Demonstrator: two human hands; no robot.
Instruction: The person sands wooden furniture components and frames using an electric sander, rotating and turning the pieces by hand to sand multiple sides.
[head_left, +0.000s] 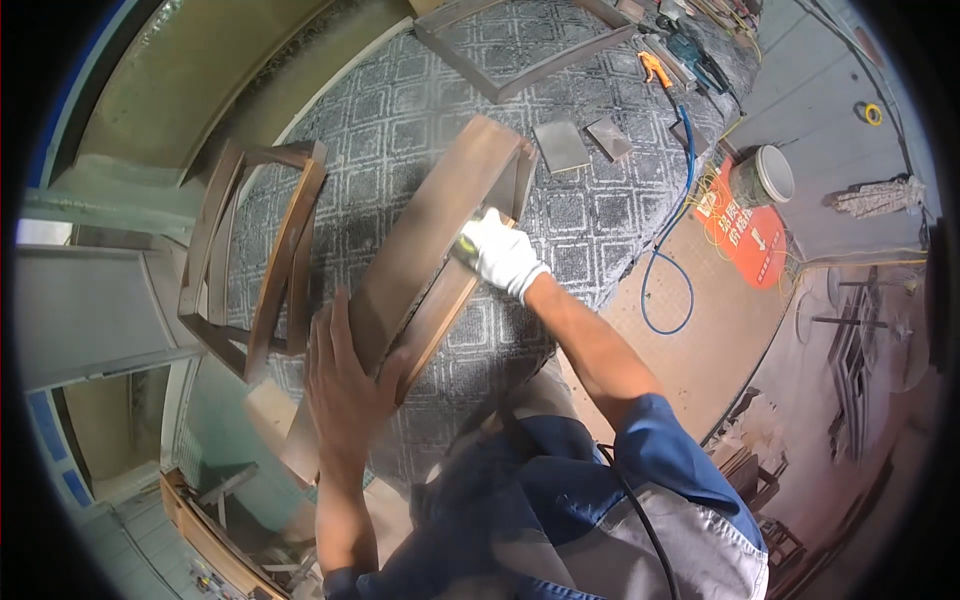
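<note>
A long brown wooden frame piece (430, 225) lies slanted on a grey patterned cloth-covered table (400, 110). My left hand (345, 385), bare, presses flat on its near end with fingers spread and the thumb hooked round its edge. My right hand (500, 250) wears a white glove and is closed on a small yellow-green tool (468, 245) held against the frame's right edge, near its far end. The tool is mostly hidden by the glove.
Another brown wooden frame (255, 255) stands at the table's left edge, a third (520, 45) lies at the far side. Two flat grey pads (560, 145) and power tools (690, 50) rest at the back right. A blue hose (670, 260), white bucket (765, 175) and red sign (745, 230) are on the floor.
</note>
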